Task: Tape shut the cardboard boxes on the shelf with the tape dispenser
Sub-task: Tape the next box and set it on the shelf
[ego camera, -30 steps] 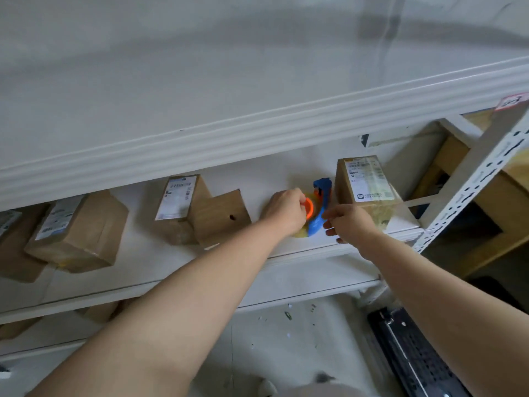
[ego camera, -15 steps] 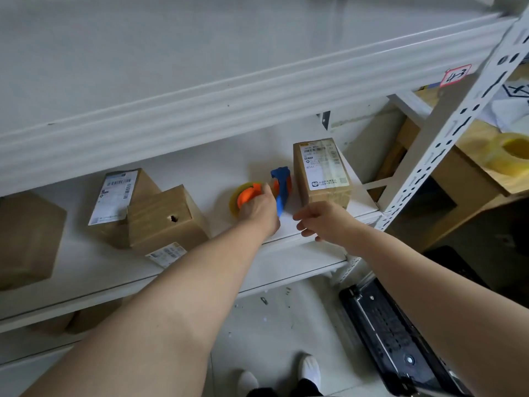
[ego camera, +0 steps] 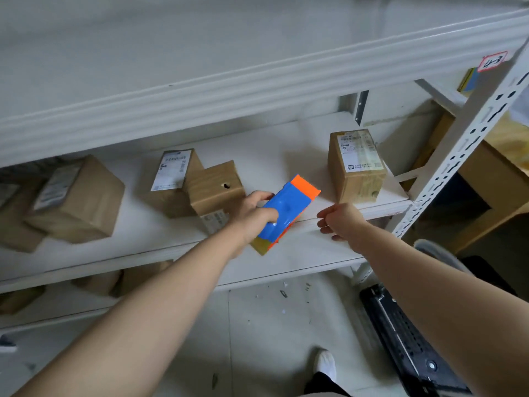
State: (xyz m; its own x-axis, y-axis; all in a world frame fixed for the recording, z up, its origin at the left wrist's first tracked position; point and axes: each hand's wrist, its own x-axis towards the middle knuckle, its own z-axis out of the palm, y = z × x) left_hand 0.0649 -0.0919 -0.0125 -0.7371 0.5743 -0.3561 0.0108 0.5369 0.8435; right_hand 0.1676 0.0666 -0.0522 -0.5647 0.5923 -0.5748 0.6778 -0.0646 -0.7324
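Note:
My left hand (ego camera: pixel 255 216) grips the blue and orange tape dispenser (ego camera: pixel 289 206), lifted off the white shelf (ego camera: pixel 143 224) near its front edge; a brown tape roll shows at its lower end. My right hand (ego camera: pixel 339 220) hovers to the right of it with loosely curled fingers, holding nothing. A labelled cardboard box (ego camera: pixel 356 164) stands on the shelf behind my right hand. A smaller box with a hole (ego camera: pixel 216 186) lies just left of my left hand, against another labelled box (ego camera: pixel 171 181). A fourth box (ego camera: pixel 74 199) lies further left.
The upper shelf board (ego camera: pixel 229 90) overhangs the boxes. A perforated white upright (ego camera: pixel 463 156) bounds the shelf on the right, with a wooden table (ego camera: pixel 492 179) beyond it. More boxes (ego camera: pixel 97 282) sit on the lower shelf. A black device (ego camera: pixel 406 339) lies on the tiled floor.
My left hand has lifted the tape dispenser off the shelf and drawn it toward me, its blue side now facing up. My right hand stays near the shelf edge.

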